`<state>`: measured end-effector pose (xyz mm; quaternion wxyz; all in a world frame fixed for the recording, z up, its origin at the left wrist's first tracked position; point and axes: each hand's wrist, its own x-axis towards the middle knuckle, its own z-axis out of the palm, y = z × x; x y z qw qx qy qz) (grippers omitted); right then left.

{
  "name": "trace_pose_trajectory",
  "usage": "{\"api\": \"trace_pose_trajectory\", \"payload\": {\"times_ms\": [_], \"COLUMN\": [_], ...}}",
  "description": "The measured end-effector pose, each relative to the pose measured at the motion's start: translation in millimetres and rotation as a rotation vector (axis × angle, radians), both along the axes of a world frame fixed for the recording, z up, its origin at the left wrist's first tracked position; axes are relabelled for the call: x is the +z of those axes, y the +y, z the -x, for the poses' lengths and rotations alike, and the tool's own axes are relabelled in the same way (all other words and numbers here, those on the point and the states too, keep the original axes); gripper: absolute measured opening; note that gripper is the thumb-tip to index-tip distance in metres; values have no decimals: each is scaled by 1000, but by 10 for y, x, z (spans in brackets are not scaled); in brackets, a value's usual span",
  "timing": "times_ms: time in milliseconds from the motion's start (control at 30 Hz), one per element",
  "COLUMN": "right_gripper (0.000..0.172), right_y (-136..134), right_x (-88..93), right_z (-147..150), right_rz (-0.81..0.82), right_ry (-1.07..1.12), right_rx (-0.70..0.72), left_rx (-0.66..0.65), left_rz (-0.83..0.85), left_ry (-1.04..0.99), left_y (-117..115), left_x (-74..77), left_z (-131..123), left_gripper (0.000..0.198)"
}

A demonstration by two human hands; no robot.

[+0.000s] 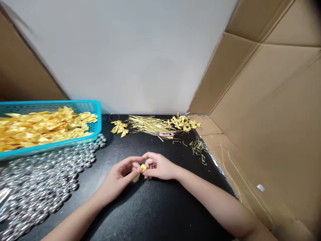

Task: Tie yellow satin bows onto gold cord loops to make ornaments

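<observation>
Over the middle of the black table, my left hand (122,175) and my right hand (159,166) meet fingertip to fingertip. Between them is a small yellow ribbon bow (143,167), pinched by the fingers of both hands. A bit of yellow also shows below my left fingertips, partly hidden. Whether a wire or bead is at the bow's centre I cannot make out. Beyond the hands lies a spread bundle of thin gold twist ties (150,124), with a pink-handled cutter (165,134) at its near edge.
A blue basket (99,117) of yellow ribbon pieces stands at left, with many silver beads (55,180) before it. Small bow piles lie at the back, left (119,128) and right (185,123). Wire scraps (198,147) lie near the cardboard wall (271,110) at right.
</observation>
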<state>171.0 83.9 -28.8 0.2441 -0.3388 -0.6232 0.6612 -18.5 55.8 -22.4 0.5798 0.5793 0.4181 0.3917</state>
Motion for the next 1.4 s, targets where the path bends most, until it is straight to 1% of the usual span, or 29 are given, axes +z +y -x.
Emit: {"api": "trace_pose_trajectory", "payload": {"times_ms": [167,300,433,600,700,800,867,900,933,967,1033,1100,1167,1233,1267,1333,1400], "right_gripper": [30,32,33,33,33,35,36,34,28,20,15,12,16,19,22,28,30], "right_y": [5,-11,-11,-7,-17,-8,35,70,113,160,254,323,354,353,346,331,323], "right_x": [-47,-74,-114,-160,-187,-132,8,115,241,382,674,920,1069,1113,1104,1050,985], "right_z": [31,53,57,43,56,64,7,-58,-154,-282,-624,-1038,-1451,-1798,-1933,-2120,-2210], "right_rz": [-49,-108,-163,-215,-233,-252,-280,-302,-332,-364,-419,-463,-480,-433,-396,-350,-337], "right_ry": [-4,-13,-11,-16,-42,-104,-178,-228,-292,-367,-547,-767,-1026,-1283,-1395,-1569,-1690], "right_rx": [-35,-72,-79,-85,-88,-68,-51,-48,-60,-73,-125,-259,-414,-483,-477,-435,-366], "left_rx": [63,125,136,153,116,100,114,121,124,128,142,160,169,168,168,175,176], "left_rz": [-13,14,46,62,62,66,67,65,64,62,63,72,87,103,109,104,84], "left_ry": [125,190,188,177,137,127,122,116,111,108,109,114,116,107,97,67,48], "left_y": [16,39,62,64,52,44,44,45,46,48,50,54,59,63,64,62,58], "left_x": [-65,-57,-41,-59,-77,-96,-108,-112,-115,-116,-109,-89,-59,-26,-11,8,6], "left_z": [38,54,67,61,44,40,48,54,59,63,63,50,27,-1,-14,-32,-36], "left_gripper": [35,40,44,47,48,50,48,48,47,46,46,48,50,51,51,49,46]}}
